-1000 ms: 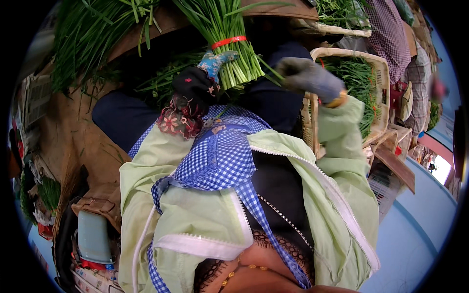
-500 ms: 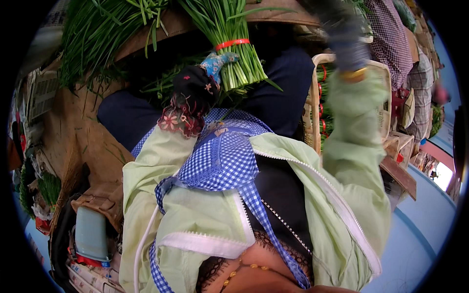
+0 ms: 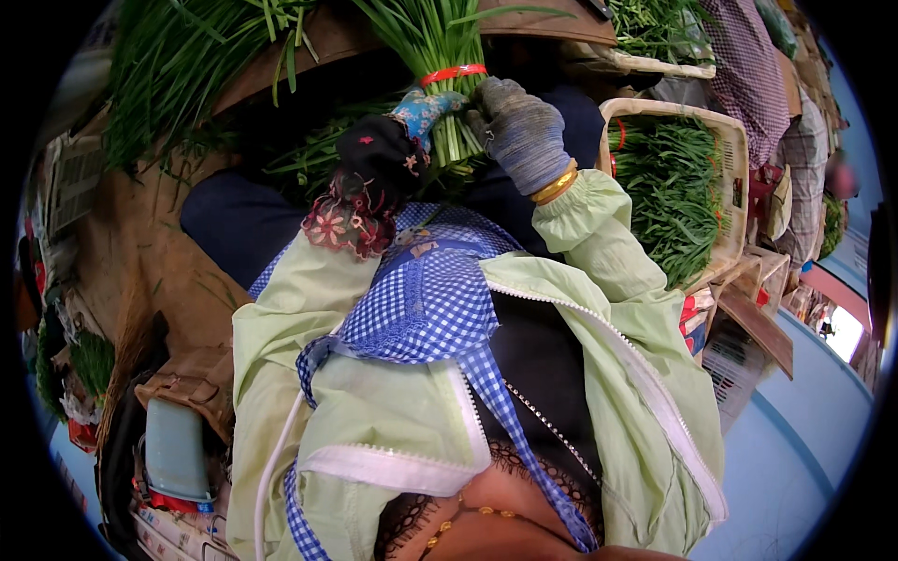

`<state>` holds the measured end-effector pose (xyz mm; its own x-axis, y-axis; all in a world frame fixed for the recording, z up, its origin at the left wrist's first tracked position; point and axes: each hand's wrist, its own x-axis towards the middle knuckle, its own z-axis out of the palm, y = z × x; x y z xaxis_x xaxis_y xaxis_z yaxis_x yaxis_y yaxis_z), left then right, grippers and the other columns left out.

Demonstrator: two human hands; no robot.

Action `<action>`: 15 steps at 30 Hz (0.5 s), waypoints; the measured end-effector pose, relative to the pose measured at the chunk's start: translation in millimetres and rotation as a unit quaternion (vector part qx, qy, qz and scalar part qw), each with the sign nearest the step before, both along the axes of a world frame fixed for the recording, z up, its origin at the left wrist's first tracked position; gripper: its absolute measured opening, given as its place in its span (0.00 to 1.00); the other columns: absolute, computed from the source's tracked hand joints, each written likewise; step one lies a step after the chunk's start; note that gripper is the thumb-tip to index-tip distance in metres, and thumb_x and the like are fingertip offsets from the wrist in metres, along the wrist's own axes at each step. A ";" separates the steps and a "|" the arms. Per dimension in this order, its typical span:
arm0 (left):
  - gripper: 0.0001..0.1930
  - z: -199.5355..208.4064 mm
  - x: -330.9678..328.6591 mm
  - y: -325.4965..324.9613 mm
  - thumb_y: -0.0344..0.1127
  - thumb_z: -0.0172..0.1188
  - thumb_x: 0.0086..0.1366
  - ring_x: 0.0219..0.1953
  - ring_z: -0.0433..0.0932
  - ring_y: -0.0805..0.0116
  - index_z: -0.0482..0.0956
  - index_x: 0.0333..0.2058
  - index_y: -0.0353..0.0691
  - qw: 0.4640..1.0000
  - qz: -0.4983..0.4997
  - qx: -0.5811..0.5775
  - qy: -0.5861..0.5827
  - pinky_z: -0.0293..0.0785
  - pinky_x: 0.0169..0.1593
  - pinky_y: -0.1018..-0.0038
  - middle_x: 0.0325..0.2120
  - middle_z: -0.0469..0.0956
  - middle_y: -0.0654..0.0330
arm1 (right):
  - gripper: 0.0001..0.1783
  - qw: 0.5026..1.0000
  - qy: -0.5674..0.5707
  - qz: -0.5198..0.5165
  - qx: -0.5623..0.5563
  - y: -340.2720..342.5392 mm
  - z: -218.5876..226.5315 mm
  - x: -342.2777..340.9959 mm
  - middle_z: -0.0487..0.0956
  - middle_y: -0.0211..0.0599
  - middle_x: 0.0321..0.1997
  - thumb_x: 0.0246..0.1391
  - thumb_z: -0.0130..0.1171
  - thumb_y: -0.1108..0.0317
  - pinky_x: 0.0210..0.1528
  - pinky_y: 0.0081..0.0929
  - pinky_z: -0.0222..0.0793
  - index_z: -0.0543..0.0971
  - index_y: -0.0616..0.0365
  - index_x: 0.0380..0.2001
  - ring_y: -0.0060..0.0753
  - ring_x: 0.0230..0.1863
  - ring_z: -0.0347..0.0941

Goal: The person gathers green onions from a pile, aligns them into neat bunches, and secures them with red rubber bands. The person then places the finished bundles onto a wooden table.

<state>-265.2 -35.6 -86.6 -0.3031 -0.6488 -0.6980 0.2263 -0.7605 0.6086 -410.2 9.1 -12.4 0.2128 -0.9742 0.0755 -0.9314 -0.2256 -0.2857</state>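
Observation:
A bundle of long green chives (image 3: 440, 37), tied with a red band (image 3: 453, 73), stands upright in front of me. My left hand (image 3: 404, 140), in a black and blue flowered glove, grips the stalks just below the band. My right hand (image 3: 520, 129), in a grey glove with a yellow cuff, is closed on the same stalks from the right. Both hands touch the bundle side by side. My light green sleeves and a blue checked apron fill the lower middle of the view.
A pale basket (image 3: 725, 140) full of green chives sits at the right. More loose greens (image 3: 178, 65) lie on brown sacking at the upper left. A light blue container (image 3: 178, 449) stands at the lower left. People in checked clothes stand at the far right.
My right hand has come back from the basket at the right and closed on the bundle next to my left hand. The left hand has kept its hold.

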 end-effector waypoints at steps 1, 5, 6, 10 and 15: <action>0.17 -13.8 1.4 -2.8 0.23 0.58 0.52 0.31 0.78 0.61 0.68 0.42 0.36 0.999 -0.024 -0.039 0.003 0.79 0.33 0.61 0.30 0.76 0.54 | 0.11 1.000 -0.012 0.006 -0.005 -1.8 -1.2 -1.7 0.76 0.36 0.29 0.44 0.59 0.62 0.29 0.32 0.69 0.74 0.50 0.32 0.41 0.30 0.73; 0.18 -3.5 -1.0 -1.4 0.23 0.59 0.51 0.30 0.77 0.65 0.68 0.42 0.35 0.993 -0.025 -0.111 -0.019 0.78 0.34 0.66 0.29 0.76 0.56 | 0.11 0.986 -0.159 0.031 0.031 -9.8 -5.3 -18.3 0.76 0.35 0.30 0.42 0.60 0.66 0.29 0.30 0.69 0.74 0.49 0.33 0.39 0.29 0.73; 0.18 -6.2 -2.3 -1.2 0.23 0.59 0.51 0.30 0.77 0.65 0.68 0.42 0.35 0.994 -0.019 -0.107 -0.026 0.78 0.34 0.66 0.29 0.76 0.57 | 0.12 0.987 -0.157 0.029 0.018 -9.2 -6.4 -18.9 0.76 0.35 0.30 0.42 0.60 0.66 0.29 0.29 0.69 0.74 0.49 0.33 0.38 0.29 0.73; 0.18 -6.7 -3.4 1.3 0.23 0.58 0.52 0.30 0.77 0.64 0.67 0.43 0.35 0.995 -0.009 -0.098 -0.029 0.78 0.34 0.65 0.29 0.76 0.56 | 0.11 0.991 -0.131 0.018 -0.017 -7.5 -13.2 -24.0 0.75 0.34 0.29 0.42 0.60 0.67 0.29 0.28 0.69 0.75 0.48 0.33 0.37 0.29 0.73; 0.20 -7.3 -2.1 -2.0 0.23 0.57 0.53 0.30 0.77 0.61 0.65 0.45 0.35 0.997 -0.024 -0.068 0.003 0.78 0.34 0.63 0.30 0.75 0.55 | 0.08 0.999 -0.023 0.019 -0.046 -7.9 -14.5 -19.5 0.75 0.33 0.29 0.43 0.59 0.64 0.30 0.29 0.69 0.76 0.48 0.31 0.38 0.30 0.73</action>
<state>-267.3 -37.6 -93.9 -0.3398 -0.7221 -0.6026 0.1951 -0.6809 0.7059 -429.7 1.2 -26.9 0.2442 -0.9539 0.1742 -0.9077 -0.2881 -0.3052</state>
